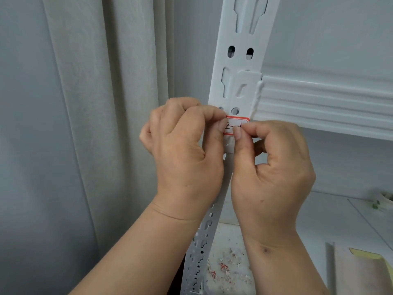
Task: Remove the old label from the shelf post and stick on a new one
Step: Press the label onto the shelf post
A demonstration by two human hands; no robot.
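White slotted shelf post (238,60) mid-frame, my left hand (182,145) and right hand (274,171) pinching its red-edged label (236,124), grey curtain (95,103) at left, red-flecked scraps (227,267) at bottom.

The light was soft, even and moderately bright, with a cool grey cast and no clear single source. Shadows were faint: gentle shading lay in the folds of the curtain (95,103) at the left of the frame and under the shelf beam (319,103) at the right. No glare showed on the white shelf post (240,60). Wide-angle distortion bowed the post into a curve from top centre to bottom centre. The hands (187,145) at the centre were fairly sharp; the lower right corner and the litter at the bottom centre looked softer and smeared.
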